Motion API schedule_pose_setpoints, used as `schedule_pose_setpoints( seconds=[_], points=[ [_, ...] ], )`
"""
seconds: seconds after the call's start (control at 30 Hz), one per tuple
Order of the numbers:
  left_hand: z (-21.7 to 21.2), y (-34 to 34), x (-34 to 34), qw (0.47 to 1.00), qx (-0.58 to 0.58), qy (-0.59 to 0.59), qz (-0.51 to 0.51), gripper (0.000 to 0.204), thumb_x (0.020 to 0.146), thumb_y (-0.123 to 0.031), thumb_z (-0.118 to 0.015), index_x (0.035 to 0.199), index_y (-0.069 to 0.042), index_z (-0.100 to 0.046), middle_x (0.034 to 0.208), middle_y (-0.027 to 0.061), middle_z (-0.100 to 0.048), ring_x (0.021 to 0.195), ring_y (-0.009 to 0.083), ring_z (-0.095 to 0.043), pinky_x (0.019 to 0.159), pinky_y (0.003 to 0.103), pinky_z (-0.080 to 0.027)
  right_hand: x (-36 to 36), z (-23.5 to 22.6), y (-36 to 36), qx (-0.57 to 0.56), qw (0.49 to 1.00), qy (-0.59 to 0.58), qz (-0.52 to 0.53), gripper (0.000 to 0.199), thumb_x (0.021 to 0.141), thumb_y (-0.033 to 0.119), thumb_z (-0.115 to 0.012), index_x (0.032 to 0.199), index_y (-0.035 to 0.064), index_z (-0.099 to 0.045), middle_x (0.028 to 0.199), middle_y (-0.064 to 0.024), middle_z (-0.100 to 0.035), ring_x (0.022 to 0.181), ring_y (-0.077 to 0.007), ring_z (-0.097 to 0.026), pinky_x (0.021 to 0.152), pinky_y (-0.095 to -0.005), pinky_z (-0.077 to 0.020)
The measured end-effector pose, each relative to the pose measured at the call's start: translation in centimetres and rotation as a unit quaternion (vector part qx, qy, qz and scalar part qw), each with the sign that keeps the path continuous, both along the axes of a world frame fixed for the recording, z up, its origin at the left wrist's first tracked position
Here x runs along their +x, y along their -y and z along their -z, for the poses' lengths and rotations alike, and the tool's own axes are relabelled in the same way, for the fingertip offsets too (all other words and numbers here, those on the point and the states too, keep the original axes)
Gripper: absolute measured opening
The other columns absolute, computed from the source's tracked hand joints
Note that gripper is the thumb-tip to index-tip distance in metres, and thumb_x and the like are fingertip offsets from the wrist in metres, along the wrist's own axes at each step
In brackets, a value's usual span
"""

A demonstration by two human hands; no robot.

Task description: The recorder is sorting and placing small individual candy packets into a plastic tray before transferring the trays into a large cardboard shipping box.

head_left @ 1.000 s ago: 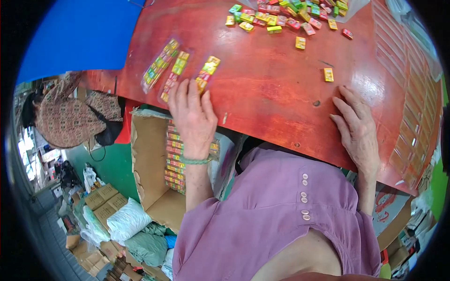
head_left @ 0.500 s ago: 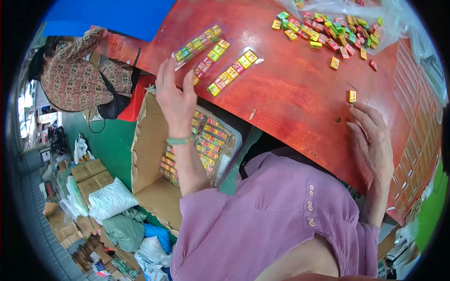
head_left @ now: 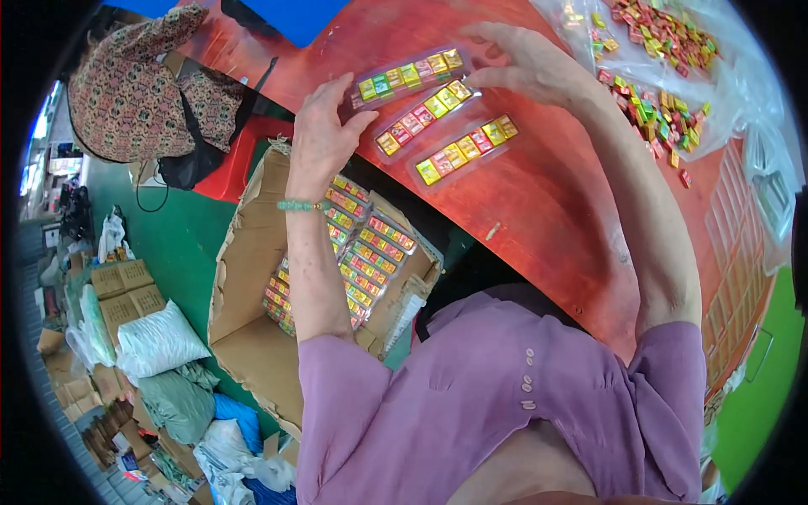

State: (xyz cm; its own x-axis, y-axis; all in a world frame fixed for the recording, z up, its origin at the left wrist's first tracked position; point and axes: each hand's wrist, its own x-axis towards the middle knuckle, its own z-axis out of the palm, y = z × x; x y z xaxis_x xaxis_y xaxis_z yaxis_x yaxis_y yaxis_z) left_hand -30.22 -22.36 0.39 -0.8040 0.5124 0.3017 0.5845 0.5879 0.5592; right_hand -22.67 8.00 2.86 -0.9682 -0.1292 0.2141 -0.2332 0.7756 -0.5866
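Observation:
Three clear plastic trays, each with a row of small coloured boxes, lie side by side on the red table: a far tray, a middle tray and a near tray. My left hand, thumb and fingers apart, is at the left end of the far tray. At the right ends of the far and middle trays is my right hand, its fingers spread and curved. Whether the fingertips touch the plastic, I cannot tell. Neither hand holds anything I can see.
Loose small boxes lie heaped at the far right, partly on clear plastic sheeting. Below the table edge, an open carton holds filled trays. A person in patterned clothing is at the left, beside a red stool.
My right hand has left the near right of the table, where a single box lay, and reached across to the trays. My left hand stays by the far tray. The view has shifted.

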Motion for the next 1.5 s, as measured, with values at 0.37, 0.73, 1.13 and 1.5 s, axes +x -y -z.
schedule_pose_setpoints(
  seconds=[0.37,0.73,1.13,1.5],
  points=[
    [0.1,0.9,-0.4,0.997,0.051,0.056,0.012,0.060,0.078,-0.013,-0.086,0.131,0.003,-0.064,0.115,0.0154,-0.071,0.090,0.0223,-0.068,0.074,0.032,-0.058,-3.5,0.6,1.9,0.115,0.990,0.051,-0.059,0.061,0.084,0.021,-0.082,0.138,0.0063,-0.058,0.118,-0.0168,-0.071,0.110,-0.0322,-0.069,0.097,-0.0390,-0.0542],
    [1.0,1.1,-0.6,0.989,0.100,0.110,-0.010,0.066,0.081,-0.015,-0.086,0.139,0.000,-0.060,0.109,0.0117,-0.075,0.074,0.0102,-0.064,0.067,0.026,-0.055,-3.7,-3.2,3.2,0.091,0.987,0.097,-0.087,0.049,0.082,0.027,-0.081,0.119,-0.0022,-0.065,0.110,-0.0242,-0.069,0.106,-0.0392,-0.066,0.092,-0.0439,-0.0517],
    [2.0,0.8,-0.4,0.979,0.187,0.076,0.000,0.063,0.089,-0.013,-0.080,0.142,0.005,-0.053,0.105,0.0121,-0.075,0.073,0.0086,-0.066,0.065,0.024,-0.055,-4.5,-4.0,4.2,0.150,0.972,0.141,-0.108,0.047,0.081,0.022,-0.079,0.118,-0.0018,-0.064,0.112,-0.0236,-0.070,0.110,-0.0391,-0.066,0.095,-0.0448,-0.0511],
    [1.1,0.7,0.1,0.996,0.084,0.040,0.015,0.059,0.086,-0.012,-0.081,0.138,0.003,-0.058,0.113,0.0131,-0.069,0.086,0.0155,-0.066,0.073,0.028,-0.056,-4.8,-5.1,4.8,0.180,0.959,0.196,-0.096,0.056,0.083,0.024,-0.076,0.132,0.0030,-0.060,0.125,-0.0219,-0.067,0.122,-0.0364,-0.061,0.103,-0.0432,-0.0484]
  ],
)
